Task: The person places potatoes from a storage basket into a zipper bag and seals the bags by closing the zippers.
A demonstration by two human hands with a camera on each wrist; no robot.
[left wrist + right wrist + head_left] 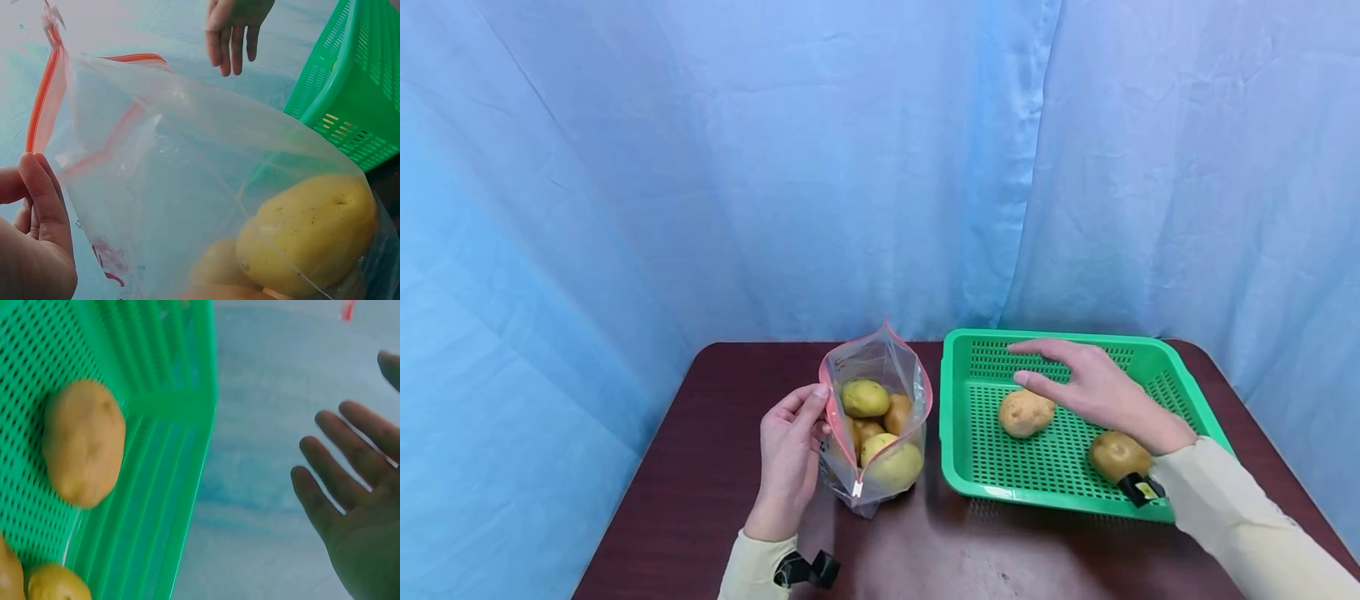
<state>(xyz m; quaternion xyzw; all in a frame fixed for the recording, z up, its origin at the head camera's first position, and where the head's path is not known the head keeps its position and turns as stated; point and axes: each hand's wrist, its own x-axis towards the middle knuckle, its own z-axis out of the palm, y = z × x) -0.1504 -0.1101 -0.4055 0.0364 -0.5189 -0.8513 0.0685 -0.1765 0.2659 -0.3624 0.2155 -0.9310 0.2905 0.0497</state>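
Note:
My left hand (786,458) pinches the pink-edged rim of a clear zip bag (928,392) between thumb and fingers. The bag stands upright with its mouth spread, a white slider at the front corner. Several potatoes (865,398) lie inside it; a big yellow one (312,231) shows through the plastic in the left wrist view. Over the green basket (950,417) hovers my right hand (1097,385), fingers extended, holding nothing. Below it in the basket are a pale potato (1021,415) and a browner potato (1116,456) near the wrist. Another is mostly hidden behind the hand.
Both containers stand on a dark reddish-brown table (692,475), the basket to the right of the bag with a narrow gap between. A light blue curtain (850,167) hangs behind the table's back edge and along its sides.

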